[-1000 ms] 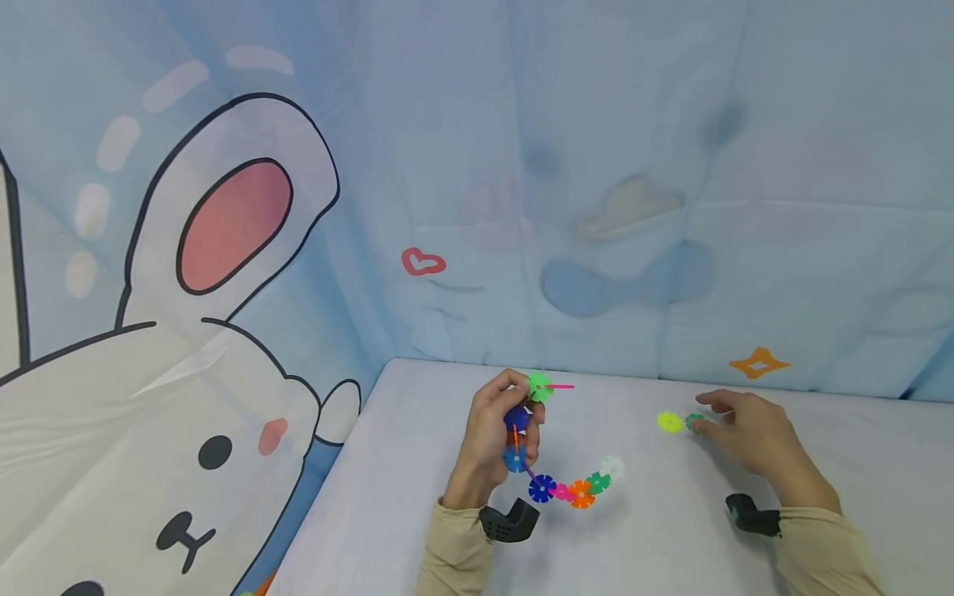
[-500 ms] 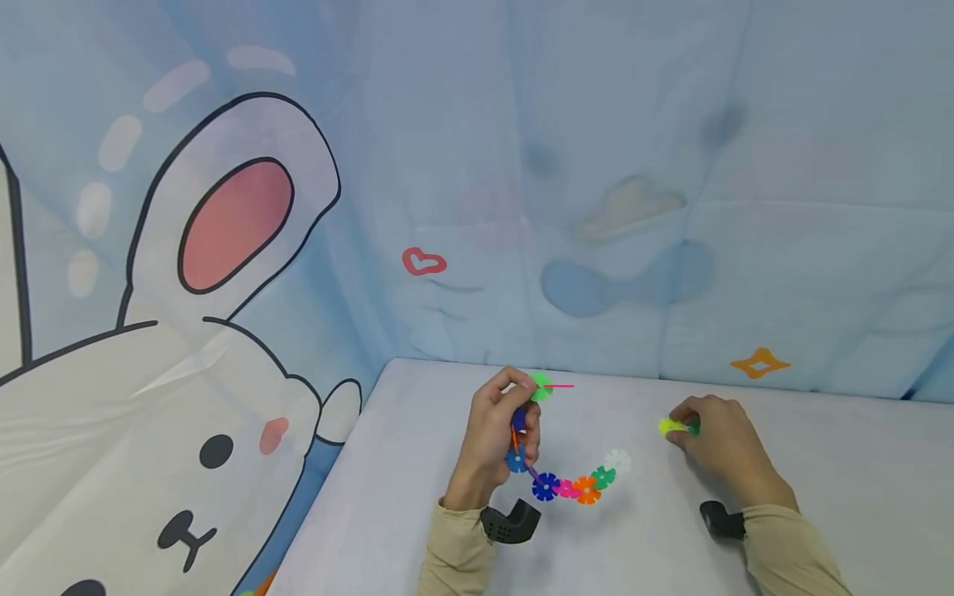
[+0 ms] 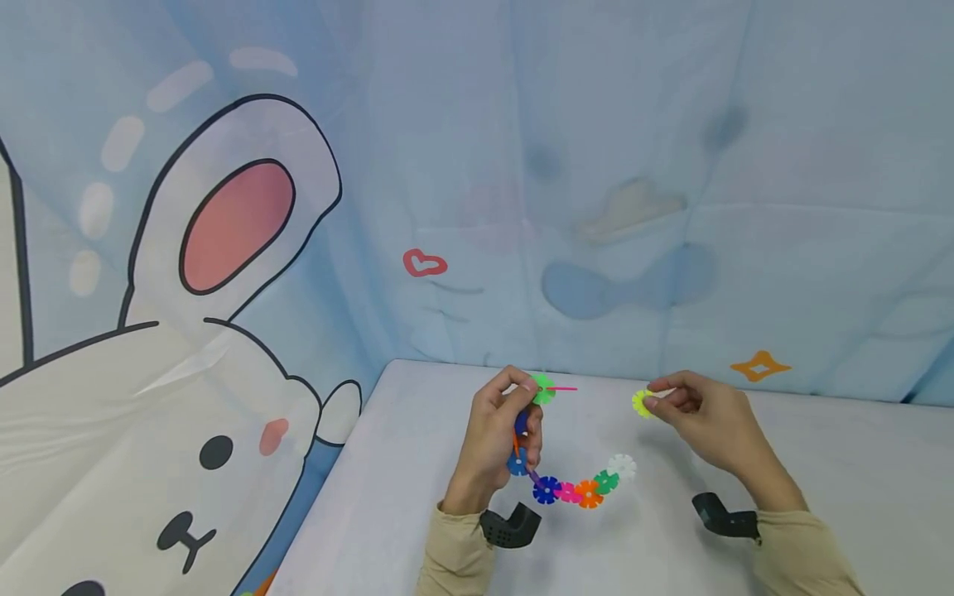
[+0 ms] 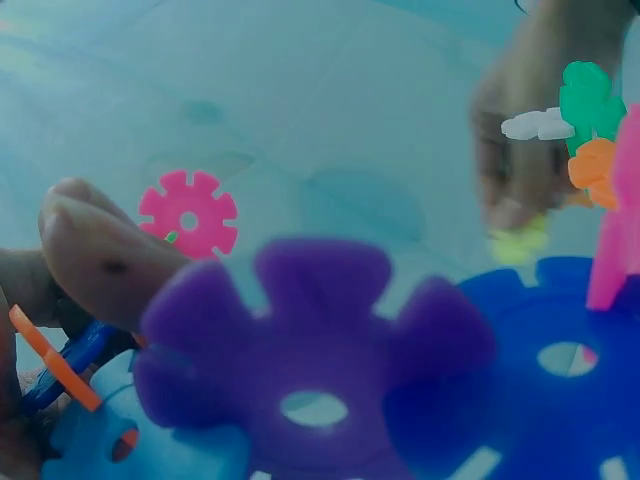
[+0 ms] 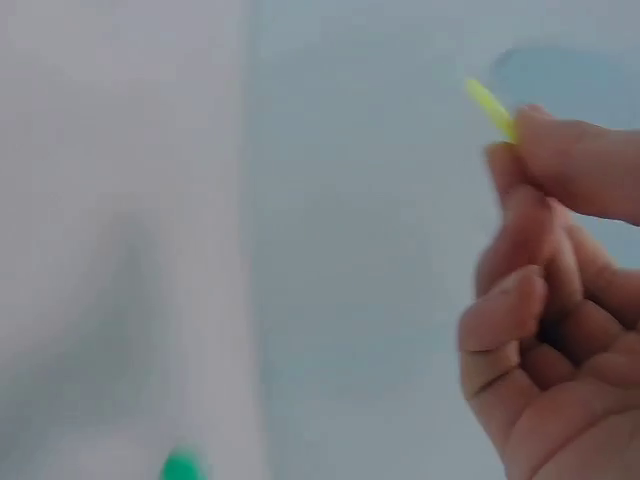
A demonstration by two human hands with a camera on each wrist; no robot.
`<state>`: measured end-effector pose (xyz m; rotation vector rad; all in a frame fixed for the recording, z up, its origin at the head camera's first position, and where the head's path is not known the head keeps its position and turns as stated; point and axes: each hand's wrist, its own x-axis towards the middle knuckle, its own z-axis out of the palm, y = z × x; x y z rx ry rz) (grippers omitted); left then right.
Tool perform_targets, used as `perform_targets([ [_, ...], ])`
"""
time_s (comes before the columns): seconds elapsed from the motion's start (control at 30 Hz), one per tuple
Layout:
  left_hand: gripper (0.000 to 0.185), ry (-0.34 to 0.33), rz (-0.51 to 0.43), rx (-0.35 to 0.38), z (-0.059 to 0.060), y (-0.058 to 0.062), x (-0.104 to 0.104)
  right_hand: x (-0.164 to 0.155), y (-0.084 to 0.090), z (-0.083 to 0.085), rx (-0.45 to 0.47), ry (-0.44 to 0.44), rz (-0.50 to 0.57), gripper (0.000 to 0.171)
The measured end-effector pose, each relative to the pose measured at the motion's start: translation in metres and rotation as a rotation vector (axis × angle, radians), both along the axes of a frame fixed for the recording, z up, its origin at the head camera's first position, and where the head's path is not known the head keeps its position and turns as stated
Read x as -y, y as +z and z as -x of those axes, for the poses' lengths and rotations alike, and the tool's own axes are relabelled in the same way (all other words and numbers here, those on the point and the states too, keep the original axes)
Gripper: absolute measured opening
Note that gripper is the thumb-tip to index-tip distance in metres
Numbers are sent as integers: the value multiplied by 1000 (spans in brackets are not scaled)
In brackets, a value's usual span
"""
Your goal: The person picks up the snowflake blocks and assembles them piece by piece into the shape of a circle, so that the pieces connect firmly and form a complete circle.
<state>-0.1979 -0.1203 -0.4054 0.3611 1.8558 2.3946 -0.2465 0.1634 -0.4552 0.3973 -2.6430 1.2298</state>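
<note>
My left hand point(image 3: 488, 443) pinches a light green notched plastic disc point(image 3: 546, 389) at the upper end of a chain of interlocking discs. A pink disc point(image 4: 190, 222) juts from it, edge-on in the head view. Below the fingers the chain bends right through a light blue disc point(image 3: 517, 463), a purple disc point(image 4: 315, 340), a dark blue disc point(image 3: 547, 490), a hot pink disc point(image 3: 568, 492), an orange disc point(image 3: 589, 494) and a green disc point(image 3: 607, 482), ending in a white disc point(image 3: 623, 468). To the right, my right hand point(image 3: 719, 430) pinches a loose yellow disc point(image 3: 642, 404) between thumb and fingers.
The hands are over a white table point(image 3: 633, 546). Its far edge meets a light blue cloth backdrop point(image 3: 484, 165), with a printed rabbit point(image 3: 224, 372) on the left. A black wrist camera point(image 3: 511, 526) sits at the left cuff, another camera point(image 3: 723, 516) at the right.
My right hand moved left past a loose green disc, took the yellow disc from the table and lifted it toward the chain. My left hand stayed nearly still with its chain.
</note>
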Motion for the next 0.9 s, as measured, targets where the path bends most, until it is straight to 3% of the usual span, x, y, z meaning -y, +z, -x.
perform_targets([
  [0.17, 18, -5, -3, -6, 0, 0, -2, 25, 36, -23, 20, 26, 231, 27],
  [0.33, 17, -9, -8, -1, -1, 0, -5, 45, 48, -36, -5, 74, 359, 21],
  [0.53, 15, -13, -10, 1, -2, 0, -6, 56, 48, -42, -76, 97, 379, 16],
  [0.9, 19, -36, 10, -52, -3, 1, -9, 63, 52, -47, -144, 92, 322, 16],
])
